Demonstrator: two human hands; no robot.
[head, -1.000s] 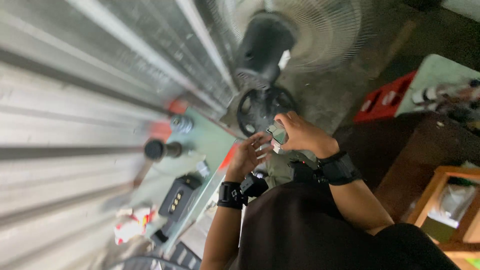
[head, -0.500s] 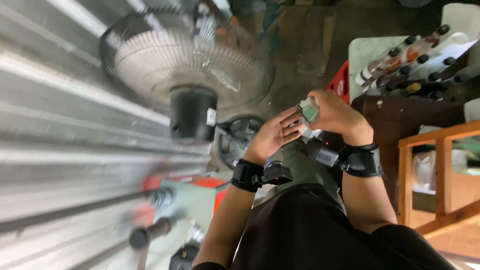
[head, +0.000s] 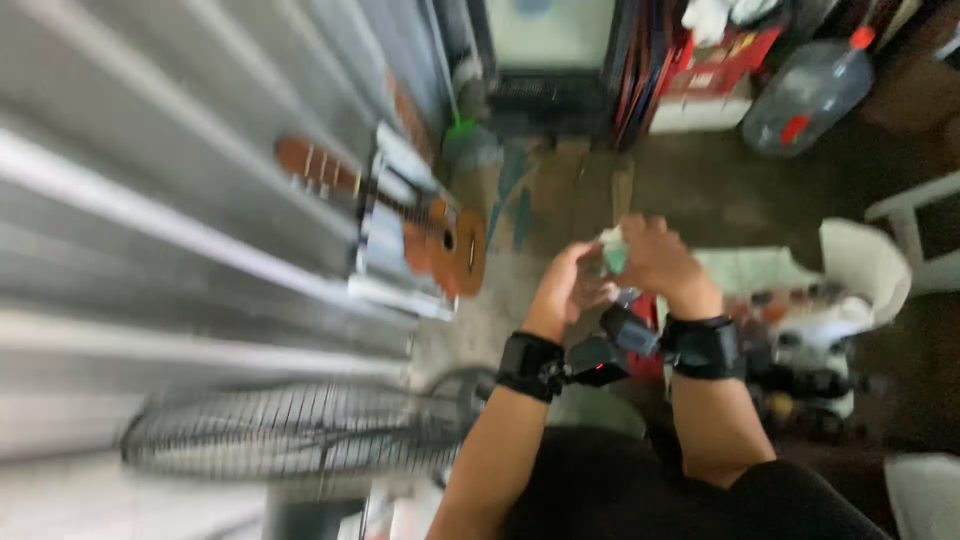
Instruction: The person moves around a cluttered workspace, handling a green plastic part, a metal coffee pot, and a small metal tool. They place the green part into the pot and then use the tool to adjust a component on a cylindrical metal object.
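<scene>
Two hands are meeting at chest height, the left hand point(head: 570, 290) and right hand point(head: 655, 260) both pinching a small pale green object point(head: 613, 256) between their fingertips. A ukulele point(head: 420, 222) is leaning on the corrugated metal wall point(head: 150, 200); a fan point(head: 300, 435) is standing below.

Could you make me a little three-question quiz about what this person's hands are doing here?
1. True or false: the left hand and right hand are raised close together around a small pale green object.
2. What does each wrist wear? A) black bands B) red gloves C) nothing
3. Which instrument leans against the metal shutter?

Key: 1 true. 2 A, black wrist bands. 3 A small brown guitar.
</scene>
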